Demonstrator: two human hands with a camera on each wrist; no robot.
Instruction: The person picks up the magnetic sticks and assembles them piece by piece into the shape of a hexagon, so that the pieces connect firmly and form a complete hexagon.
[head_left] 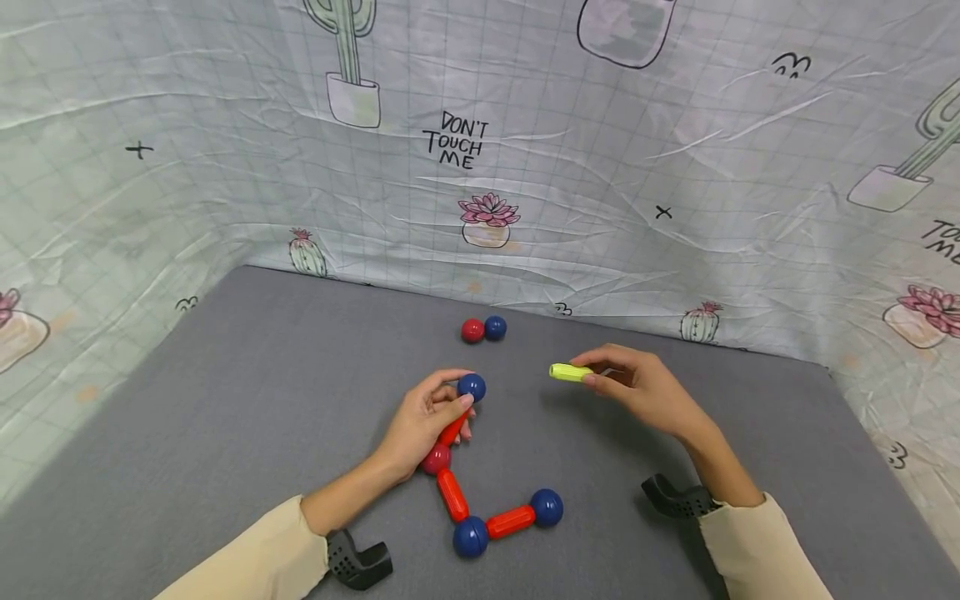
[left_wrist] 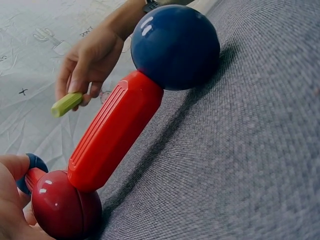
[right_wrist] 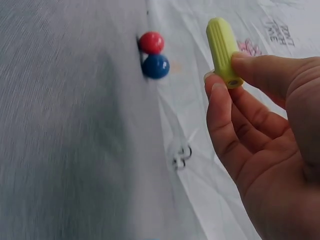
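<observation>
One yellow-green rod [head_left: 570,372], pinched in the right hand [head_left: 645,392], lies level, pointing left.

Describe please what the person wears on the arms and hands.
Both arms wear long cream sleeves, the left sleeve and the right sleeve, ending at the wrists. A black perforated mount sits under each wrist, the left mount and the right mount. The left hand and right hand are bare.
</observation>
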